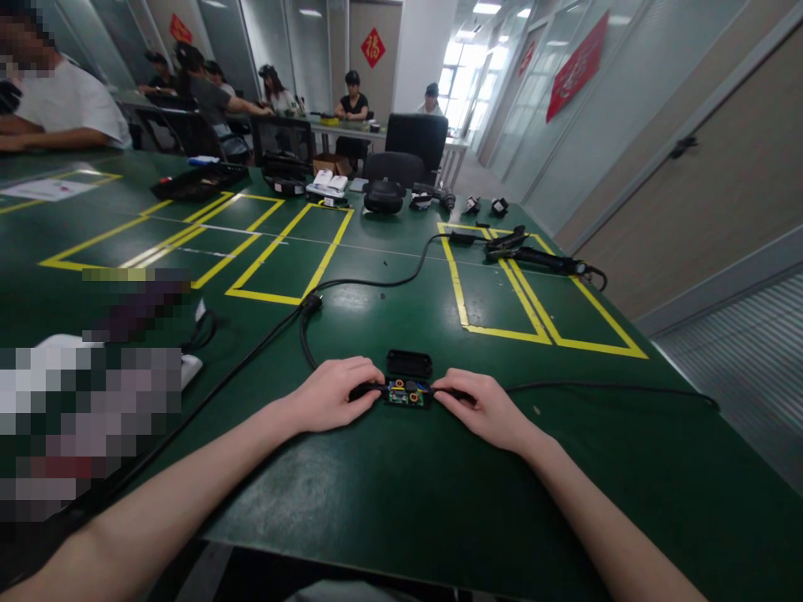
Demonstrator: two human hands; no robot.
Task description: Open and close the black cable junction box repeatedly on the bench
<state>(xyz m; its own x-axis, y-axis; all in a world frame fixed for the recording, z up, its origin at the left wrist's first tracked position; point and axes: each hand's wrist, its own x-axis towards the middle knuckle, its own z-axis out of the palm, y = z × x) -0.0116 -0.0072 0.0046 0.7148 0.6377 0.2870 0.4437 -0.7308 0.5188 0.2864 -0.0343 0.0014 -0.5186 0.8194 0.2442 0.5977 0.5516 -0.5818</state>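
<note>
A small green circuit board (406,394) with copper-coloured coils sits in a black case on the table in front of me. Just behind it lies the black case cover (409,362), hollow side up. At the case's left end, my left hand (339,393) is closed on a black cable (304,336) that curves away behind it. My right hand (480,403) pinches another black cable (602,385) at the right end, and this one runs off to the right. Both sets of fingertips are close against the case, partly hiding where the cables enter.
Yellow tape outlines (301,299) mark the green table (376,493). A black hair-straightener-like tool (533,255) lies at right, joined to a long cord (376,283). Along the far edge are a black tray (201,181) and other items. People sit beyond; blurred blocks cover the left.
</note>
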